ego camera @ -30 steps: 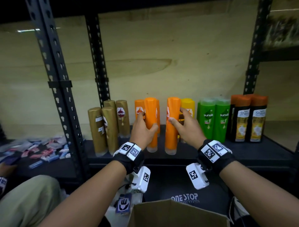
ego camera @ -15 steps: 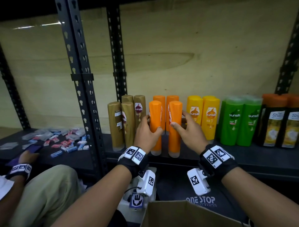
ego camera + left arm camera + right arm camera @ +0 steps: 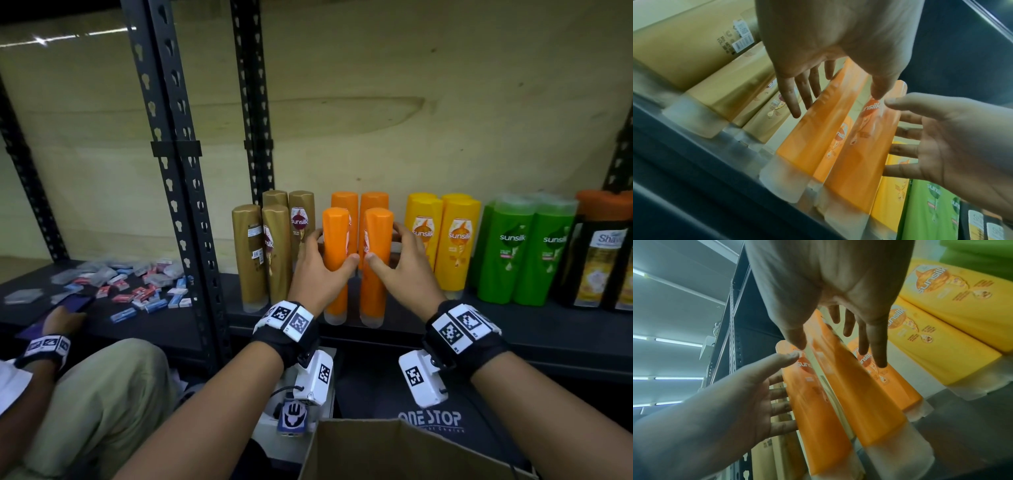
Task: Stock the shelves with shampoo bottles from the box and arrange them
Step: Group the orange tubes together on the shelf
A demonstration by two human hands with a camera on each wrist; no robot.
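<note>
Nearest me, the box (image 3: 404,448) flap sits at the bottom edge. Just past it, my left hand (image 3: 317,274) wraps the front left orange bottle (image 3: 337,263), thumb in front and fingers (image 3: 797,95) straight along its far side. My right hand (image 3: 400,270) does the same on the front right orange bottle (image 3: 375,270). Both bottles stand upright, side by side, at the shelf (image 3: 513,329) front edge. Behind them stand two more orange bottles, with gold bottles (image 3: 270,250) left and yellow bottles (image 3: 442,236) right.
</note>
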